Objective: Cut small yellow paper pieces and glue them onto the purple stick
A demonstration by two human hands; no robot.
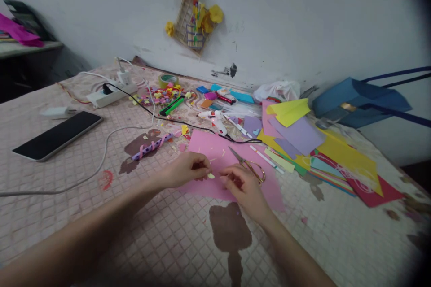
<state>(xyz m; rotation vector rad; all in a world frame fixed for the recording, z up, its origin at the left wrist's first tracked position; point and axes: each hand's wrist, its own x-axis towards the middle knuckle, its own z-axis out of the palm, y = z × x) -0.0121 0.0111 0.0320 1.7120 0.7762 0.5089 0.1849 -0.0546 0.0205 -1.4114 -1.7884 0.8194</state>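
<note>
Over a pink paper sheet [215, 143] both hands are held close together, a small gap between them. My left hand [190, 169] pinches a small pale yellow paper piece [211, 176] at its fingertips. The fingers of my right hand [237, 181] are curled just right of that piece; whether they grip anything is too small to tell. Scissors with gold handles [249, 163] lie on the sheet, just beyond my right hand. A purple spotted roll wound with a pink strip [153, 145] rests to the left of the sheet.
A glue gun [217, 121] and green cutter [172, 105] lie behind the sheet. Coloured papers [296, 134] and a blue bag [357, 103] are at right. At left are a dark phone [59, 135], a power strip [111, 95] and a white cable [104, 154] crossing the table.
</note>
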